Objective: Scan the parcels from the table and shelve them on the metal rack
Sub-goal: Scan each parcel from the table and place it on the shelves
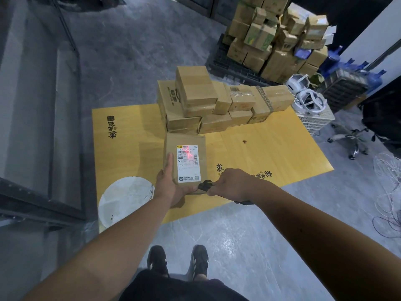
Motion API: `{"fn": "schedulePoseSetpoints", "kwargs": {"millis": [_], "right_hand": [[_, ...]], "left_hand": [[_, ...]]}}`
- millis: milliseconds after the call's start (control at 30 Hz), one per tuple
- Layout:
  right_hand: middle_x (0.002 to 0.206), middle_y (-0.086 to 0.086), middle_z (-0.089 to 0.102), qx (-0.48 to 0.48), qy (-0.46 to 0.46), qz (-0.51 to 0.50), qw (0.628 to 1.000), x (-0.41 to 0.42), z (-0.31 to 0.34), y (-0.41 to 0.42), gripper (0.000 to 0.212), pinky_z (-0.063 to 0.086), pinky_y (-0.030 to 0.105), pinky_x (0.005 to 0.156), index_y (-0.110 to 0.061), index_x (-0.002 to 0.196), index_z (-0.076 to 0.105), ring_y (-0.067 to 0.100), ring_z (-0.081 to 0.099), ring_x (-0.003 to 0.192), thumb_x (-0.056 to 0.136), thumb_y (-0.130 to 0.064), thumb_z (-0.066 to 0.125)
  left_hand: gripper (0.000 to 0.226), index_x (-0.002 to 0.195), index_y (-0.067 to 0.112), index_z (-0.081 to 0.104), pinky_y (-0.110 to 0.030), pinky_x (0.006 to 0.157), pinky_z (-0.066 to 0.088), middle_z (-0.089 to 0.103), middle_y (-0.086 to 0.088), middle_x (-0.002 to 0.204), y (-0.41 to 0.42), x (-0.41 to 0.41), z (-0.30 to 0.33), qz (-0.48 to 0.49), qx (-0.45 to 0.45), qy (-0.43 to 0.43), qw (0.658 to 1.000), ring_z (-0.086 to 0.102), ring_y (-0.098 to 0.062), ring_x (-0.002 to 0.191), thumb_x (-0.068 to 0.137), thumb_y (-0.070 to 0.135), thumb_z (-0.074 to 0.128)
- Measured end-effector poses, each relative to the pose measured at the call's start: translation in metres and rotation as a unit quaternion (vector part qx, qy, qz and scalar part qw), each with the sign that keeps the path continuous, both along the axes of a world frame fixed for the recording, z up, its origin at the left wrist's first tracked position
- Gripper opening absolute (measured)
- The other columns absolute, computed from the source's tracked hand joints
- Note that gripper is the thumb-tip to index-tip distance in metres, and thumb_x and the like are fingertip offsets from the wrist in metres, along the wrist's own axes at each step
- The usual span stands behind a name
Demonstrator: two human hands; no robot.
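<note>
A flat brown parcel (200,144) with a white shipping label (188,163) is held above the yellow table (271,148). My left hand (168,183) grips its near left corner, thumb lying on top beside the label. My right hand (232,184) grips a black handheld scanner (205,185) at the parcel's near right corner. A red scan light falls on the label's barcode. Behind the parcel, several brown cardboard parcels (217,101) are stacked at the far side of the table.
The dark metal rack (43,127) stands to the left. A pallet of piled boxes (275,35) sits at the back right, with blue water bottles (332,59), a white crate (319,120) and an office chair base (349,140). A white round patch (125,200) marks the table's near left corner.
</note>
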State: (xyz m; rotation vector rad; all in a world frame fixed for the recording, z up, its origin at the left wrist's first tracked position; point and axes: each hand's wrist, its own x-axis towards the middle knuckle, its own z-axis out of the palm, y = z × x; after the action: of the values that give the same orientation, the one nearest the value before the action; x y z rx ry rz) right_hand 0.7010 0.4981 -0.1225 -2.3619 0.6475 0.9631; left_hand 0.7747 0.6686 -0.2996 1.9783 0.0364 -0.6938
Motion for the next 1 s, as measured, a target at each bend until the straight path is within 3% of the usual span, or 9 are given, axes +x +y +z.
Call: {"fn": "schedulePoseSetpoints", "kwargs": {"millis": [233, 400, 567, 800, 900, 1000], "right_hand": [[0.065, 0.004, 0.055, -0.006, 0.012, -0.015, 1.000, -0.011, 0.006, 0.007, 0.041, 0.034, 0.023, 0.051, -0.010, 0.084, 0.060, 0.016, 0.048, 0.051, 0.091, -0.048, 0.076], [0.072, 0.006, 0.055, 0.008, 0.006, -0.033, 0.999, -0.016, 0.006, 0.005, 0.042, 0.037, 0.024, 0.053, -0.010, 0.087, 0.062, 0.020, 0.052, 0.060, 0.091, -0.049, 0.077], [0.069, 0.009, 0.055, 0.056, -0.017, -0.092, 0.994, -0.023, 0.001, -0.006, 0.039, 0.038, 0.017, 0.043, -0.008, 0.090, 0.067, 0.026, 0.057, 0.053, 0.092, -0.046, 0.076], [0.058, 0.010, 0.046, 0.090, -0.031, -0.122, 0.988, -0.020, -0.010, -0.018, 0.039, 0.034, 0.014, 0.038, -0.012, 0.074, 0.050, 0.021, 0.044, 0.039, 0.093, -0.036, 0.074], [0.065, 0.006, 0.046, 0.111, -0.034, -0.098, 0.988, -0.013, -0.018, -0.020, 0.032, 0.041, 0.023, 0.048, -0.015, 0.079, 0.063, 0.024, 0.057, 0.051, 0.086, -0.044, 0.076], [0.069, 0.004, 0.044, 0.135, -0.045, -0.084, 0.986, -0.007, -0.027, -0.026, 0.030, 0.043, 0.028, 0.052, -0.015, 0.077, 0.069, 0.027, 0.056, 0.060, 0.084, -0.043, 0.076]], "left_hand": [[0.144, 0.154, 0.066, -0.005, -0.047, 0.114, 0.041, 0.035, 0.002, 0.154, 0.004, -0.004, 0.006, -0.011, -0.005, -0.008, 1.000, 0.044, -0.024, 0.139, 0.060, 0.038, 0.101], [0.145, 0.154, 0.066, -0.005, -0.049, 0.113, 0.042, 0.038, 0.000, 0.152, 0.005, -0.004, 0.010, -0.014, -0.002, -0.012, 1.000, 0.044, -0.026, 0.140, 0.059, 0.041, 0.101], [0.143, 0.155, 0.065, -0.005, -0.051, 0.113, 0.041, 0.038, -0.001, 0.156, 0.004, -0.008, 0.013, -0.016, 0.008, -0.032, 0.999, 0.042, -0.028, 0.144, 0.060, 0.044, 0.099], [0.144, 0.160, 0.057, -0.001, -0.046, 0.113, 0.042, 0.040, -0.001, 0.158, 0.004, -0.008, 0.018, -0.015, -0.010, -0.038, 0.999, 0.043, -0.028, 0.142, 0.060, 0.043, 0.101], [0.143, 0.157, 0.062, 0.000, -0.044, 0.111, 0.043, 0.041, 0.001, 0.158, 0.004, -0.014, 0.019, 0.008, -0.010, -0.035, 0.999, 0.045, -0.026, 0.141, 0.059, 0.042, 0.101], [0.141, 0.157, 0.063, 0.002, -0.041, 0.112, 0.042, 0.039, 0.003, 0.160, 0.003, -0.019, 0.018, 0.027, -0.017, -0.041, 0.999, 0.044, -0.022, 0.142, 0.059, 0.039, 0.101]]}}
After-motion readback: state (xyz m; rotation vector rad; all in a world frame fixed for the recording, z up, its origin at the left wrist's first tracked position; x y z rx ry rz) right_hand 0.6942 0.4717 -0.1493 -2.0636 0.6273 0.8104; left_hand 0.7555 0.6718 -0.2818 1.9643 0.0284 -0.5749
